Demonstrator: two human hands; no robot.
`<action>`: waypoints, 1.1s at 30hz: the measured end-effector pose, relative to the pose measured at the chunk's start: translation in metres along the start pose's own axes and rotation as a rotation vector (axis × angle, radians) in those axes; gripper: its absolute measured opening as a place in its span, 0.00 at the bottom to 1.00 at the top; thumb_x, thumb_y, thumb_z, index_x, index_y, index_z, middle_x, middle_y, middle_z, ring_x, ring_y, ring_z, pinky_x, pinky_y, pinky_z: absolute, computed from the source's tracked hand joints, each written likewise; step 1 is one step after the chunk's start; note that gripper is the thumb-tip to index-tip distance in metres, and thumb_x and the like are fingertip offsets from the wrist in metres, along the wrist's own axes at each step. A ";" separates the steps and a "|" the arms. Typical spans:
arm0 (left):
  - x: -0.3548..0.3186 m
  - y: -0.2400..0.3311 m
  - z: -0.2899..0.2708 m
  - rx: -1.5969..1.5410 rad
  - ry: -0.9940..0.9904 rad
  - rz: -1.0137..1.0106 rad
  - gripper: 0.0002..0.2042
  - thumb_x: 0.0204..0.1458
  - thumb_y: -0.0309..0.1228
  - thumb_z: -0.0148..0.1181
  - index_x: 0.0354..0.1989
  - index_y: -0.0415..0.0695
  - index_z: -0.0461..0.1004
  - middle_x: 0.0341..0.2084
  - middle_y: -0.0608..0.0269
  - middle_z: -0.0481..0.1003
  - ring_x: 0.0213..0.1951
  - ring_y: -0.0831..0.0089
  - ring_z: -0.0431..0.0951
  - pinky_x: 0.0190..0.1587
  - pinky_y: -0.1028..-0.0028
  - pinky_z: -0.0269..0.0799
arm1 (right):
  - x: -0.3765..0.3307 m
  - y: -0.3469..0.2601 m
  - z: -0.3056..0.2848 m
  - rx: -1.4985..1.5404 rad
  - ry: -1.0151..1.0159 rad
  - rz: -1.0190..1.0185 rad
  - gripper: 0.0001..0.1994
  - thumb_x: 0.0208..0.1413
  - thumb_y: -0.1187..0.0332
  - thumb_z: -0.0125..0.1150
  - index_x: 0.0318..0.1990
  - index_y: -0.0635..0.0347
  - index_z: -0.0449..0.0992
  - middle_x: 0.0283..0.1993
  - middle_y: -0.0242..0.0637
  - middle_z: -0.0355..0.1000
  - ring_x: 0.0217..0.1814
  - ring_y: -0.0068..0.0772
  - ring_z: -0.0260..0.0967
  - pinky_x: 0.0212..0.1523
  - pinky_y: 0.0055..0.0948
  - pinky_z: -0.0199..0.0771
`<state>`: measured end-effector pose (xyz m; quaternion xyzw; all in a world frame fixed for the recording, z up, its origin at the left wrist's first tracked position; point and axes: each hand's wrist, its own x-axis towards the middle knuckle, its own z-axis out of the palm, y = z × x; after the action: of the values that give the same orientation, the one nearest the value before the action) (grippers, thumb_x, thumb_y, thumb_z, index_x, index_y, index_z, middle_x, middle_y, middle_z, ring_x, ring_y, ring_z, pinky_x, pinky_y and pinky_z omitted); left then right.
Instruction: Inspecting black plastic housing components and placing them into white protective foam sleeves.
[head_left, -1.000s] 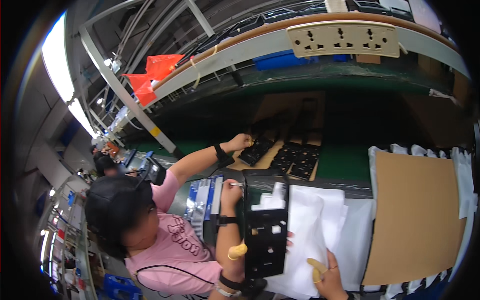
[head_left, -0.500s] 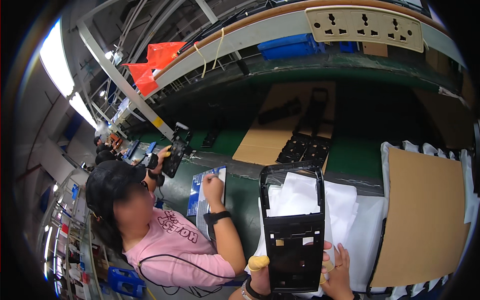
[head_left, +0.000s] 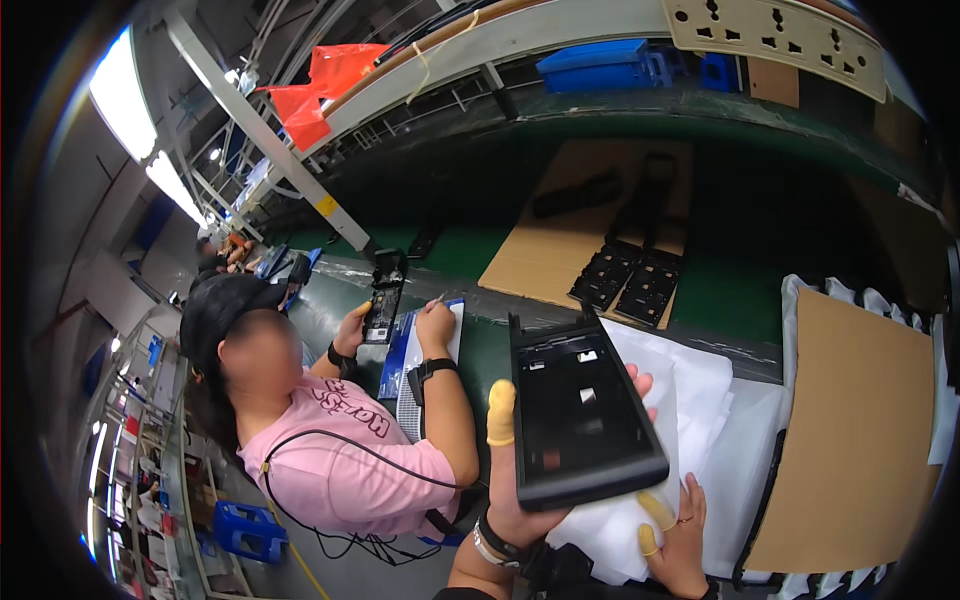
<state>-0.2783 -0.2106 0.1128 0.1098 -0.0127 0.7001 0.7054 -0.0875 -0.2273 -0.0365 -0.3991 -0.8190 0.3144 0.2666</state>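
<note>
A black plastic housing [head_left: 585, 420] with small cutouts lies tilted across my left hand [head_left: 510, 480]. The thumb, in a yellow finger cot, stands along the housing's left side, while fingertips show past its right edge. The palm and the rest of the fingers are hidden under it. To the lower right, my right hand [head_left: 682, 540] holds nothing; its fingers are spread, two of them in yellow finger cots. It is over the white sheets [head_left: 690, 390], just below the housing; whether it touches them I cannot tell.
A person in pink [head_left: 350, 440] at my left holds a black part [head_left: 384, 305] above a blue-and-white board [head_left: 400, 360]. Black parts [head_left: 645, 280] lie on cardboard [head_left: 530, 255] ahead. At right stands a cardboard-covered stack [head_left: 860, 430]. A socket strip [head_left: 780, 40] hangs above.
The housing has tipped from upright to a flatter tilt, its lower end swinging right. My right hand has come away from its side with fingers spread. The neighbour's black part has been lowered.
</note>
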 end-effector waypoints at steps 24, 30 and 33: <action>-0.014 0.025 -0.045 2.386 0.357 0.363 0.31 0.30 0.33 0.72 0.48 0.47 0.69 0.44 0.52 0.57 0.43 0.59 0.67 0.48 0.67 0.66 | -0.003 -0.003 0.001 -0.062 0.068 -0.099 0.20 0.52 0.64 0.50 0.54 0.50 0.69 0.63 0.52 0.49 0.65 0.59 0.43 0.63 0.52 0.44; -0.014 0.023 -0.051 2.397 0.362 0.379 0.32 0.30 0.33 0.73 0.50 0.46 0.68 0.45 0.54 0.57 0.43 0.62 0.67 0.49 0.68 0.65 | -0.005 0.001 0.004 -0.057 0.050 -0.076 0.21 0.50 0.61 0.52 0.53 0.51 0.70 0.62 0.52 0.52 0.66 0.56 0.44 0.63 0.54 0.42; -0.008 0.026 -0.053 2.276 0.317 0.296 0.33 0.31 0.33 0.73 0.51 0.46 0.66 0.44 0.57 0.59 0.44 0.64 0.67 0.49 0.69 0.65 | -0.006 0.001 0.003 -0.066 0.045 -0.060 0.21 0.49 0.61 0.52 0.53 0.52 0.70 0.62 0.52 0.52 0.66 0.56 0.43 0.63 0.54 0.42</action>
<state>-0.3114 -0.2098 0.0637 0.5897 0.7004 0.3885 0.1035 -0.0861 -0.2325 -0.0400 -0.3900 -0.8342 0.2702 0.2812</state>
